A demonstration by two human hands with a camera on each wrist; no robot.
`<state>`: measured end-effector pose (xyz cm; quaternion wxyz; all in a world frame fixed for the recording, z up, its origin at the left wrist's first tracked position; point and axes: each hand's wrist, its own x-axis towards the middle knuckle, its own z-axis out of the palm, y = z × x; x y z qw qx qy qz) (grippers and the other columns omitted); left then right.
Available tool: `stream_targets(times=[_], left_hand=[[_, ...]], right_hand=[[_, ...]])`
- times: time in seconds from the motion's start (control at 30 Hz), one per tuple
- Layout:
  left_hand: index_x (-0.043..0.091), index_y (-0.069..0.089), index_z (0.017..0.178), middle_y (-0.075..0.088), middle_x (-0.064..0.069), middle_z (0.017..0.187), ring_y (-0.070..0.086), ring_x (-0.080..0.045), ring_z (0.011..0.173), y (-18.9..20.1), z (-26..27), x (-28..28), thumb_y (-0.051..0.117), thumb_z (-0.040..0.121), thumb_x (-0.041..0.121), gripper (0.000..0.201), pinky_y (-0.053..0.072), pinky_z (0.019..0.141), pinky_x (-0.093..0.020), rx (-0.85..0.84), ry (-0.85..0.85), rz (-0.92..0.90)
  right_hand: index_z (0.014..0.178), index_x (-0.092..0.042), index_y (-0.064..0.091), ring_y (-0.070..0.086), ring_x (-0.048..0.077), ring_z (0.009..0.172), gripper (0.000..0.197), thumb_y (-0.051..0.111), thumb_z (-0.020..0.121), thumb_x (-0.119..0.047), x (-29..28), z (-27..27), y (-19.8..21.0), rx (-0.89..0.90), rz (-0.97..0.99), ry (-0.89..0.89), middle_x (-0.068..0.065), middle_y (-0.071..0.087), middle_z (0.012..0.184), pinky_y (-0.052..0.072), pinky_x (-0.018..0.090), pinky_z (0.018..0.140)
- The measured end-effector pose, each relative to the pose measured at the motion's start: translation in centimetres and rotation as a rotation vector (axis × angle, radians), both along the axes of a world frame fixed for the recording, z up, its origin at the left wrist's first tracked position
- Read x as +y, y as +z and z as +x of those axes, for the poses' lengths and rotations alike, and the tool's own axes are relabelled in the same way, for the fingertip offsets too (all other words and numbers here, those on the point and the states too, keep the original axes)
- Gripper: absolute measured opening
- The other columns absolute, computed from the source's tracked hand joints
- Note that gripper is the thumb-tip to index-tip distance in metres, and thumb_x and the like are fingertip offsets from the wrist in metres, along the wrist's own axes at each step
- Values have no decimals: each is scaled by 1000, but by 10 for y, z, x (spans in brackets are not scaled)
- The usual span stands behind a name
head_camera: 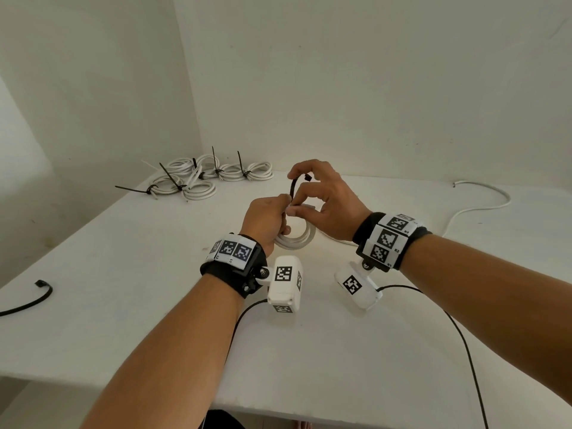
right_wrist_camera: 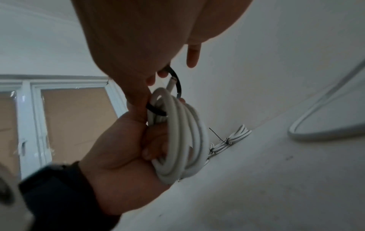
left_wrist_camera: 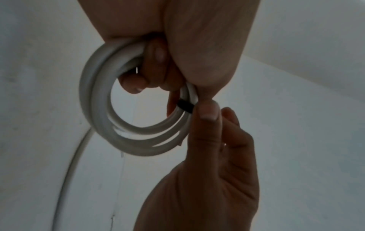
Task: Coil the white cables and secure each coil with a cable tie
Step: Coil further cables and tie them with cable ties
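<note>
My left hand (head_camera: 280, 212) grips a coil of white cable (head_camera: 298, 239) just above the white table (head_camera: 123, 274). The fingers curl through the coil's loops (left_wrist_camera: 98, 112). A black cable tie (head_camera: 292, 188) arches up from the top of the coil and wraps the strands (right_wrist_camera: 156, 111). My right hand (head_camera: 301, 193) pinches this tie, with the index finger at its head end and the thumb (left_wrist_camera: 207, 112) pressing it against the coil. In the right wrist view the tie (right_wrist_camera: 178, 84) curves past the cable's cut end.
Several tied coils (head_camera: 201, 178) lie at the table's far left by the wall. A loose white cable (head_camera: 483, 202) snakes along the far right. One spare black tie (head_camera: 34, 300) lies near the left edge. Thin black camera leads (head_camera: 464, 335) trail over the near table.
</note>
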<state>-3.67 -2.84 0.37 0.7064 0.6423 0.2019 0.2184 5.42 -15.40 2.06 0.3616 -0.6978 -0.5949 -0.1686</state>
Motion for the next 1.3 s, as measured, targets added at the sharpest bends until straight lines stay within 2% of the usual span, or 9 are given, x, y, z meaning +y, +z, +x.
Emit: stream_targets(times=[0.27,0.4,0.5,0.63,0.77,0.87,1.03,1.13,1.3], left_hand=[[3,71,79,57,0,58,40,-20,49,0,0,6,56,90,22,26,40,59,-37,-47,68,326],[27,68,58,52,10,48,42,-14,45,1,-1,3,55,96,23,40,36,60,-33,20,12,470],[32,69,84,62,10,57,45,-3,40,3,-1,1,56,96,20,21,41,60,-30,16,-8,464],[48,61,105,63,13,60,46,0,38,3,-3,-3,56,98,23,26,39,51,-16,-24,-9,483],[23,75,78,65,8,59,47,-7,44,0,1,1,62,94,33,22,42,58,-31,-39,113,470],[16,74,77,66,6,62,49,-1,43,-3,3,6,62,93,29,24,43,59,-30,-20,136,473],[33,69,86,64,2,63,40,-3,36,-6,5,6,59,95,22,17,35,51,-26,-8,77,451],[44,66,101,65,5,60,40,-3,37,-3,3,4,58,96,21,25,35,46,-21,-39,47,455],[38,72,100,68,5,62,47,-4,45,-4,4,5,60,97,29,15,40,53,-24,-77,62,503]], right_hand=[[77,-25,75,61,-1,101,8,78,84,-26,-5,-6,6,272,54,-49,-16,54,140,46,16,75],[79,-19,77,64,1,96,6,78,84,-22,-7,-1,8,236,-24,22,-12,66,125,45,17,73],[79,-13,76,66,8,86,10,75,86,-20,-9,0,8,294,3,16,-13,72,109,49,28,70],[79,-1,68,59,-9,68,14,68,90,-9,-7,-3,9,435,10,23,-5,75,104,39,8,65],[81,-6,69,68,7,97,13,69,90,-16,0,2,2,532,83,23,-11,70,114,55,46,77],[77,-9,69,70,15,95,13,71,88,-14,5,-2,-4,528,131,48,-7,72,109,54,52,77],[67,-19,59,67,29,72,21,68,84,-9,15,-2,-5,496,158,-11,-7,76,92,54,44,64],[67,-13,55,57,0,56,24,66,85,-3,14,-3,-2,508,181,-18,-2,77,91,39,13,55],[72,-11,56,68,14,81,19,66,87,-10,10,2,-3,516,155,-54,-3,77,91,41,12,66]])
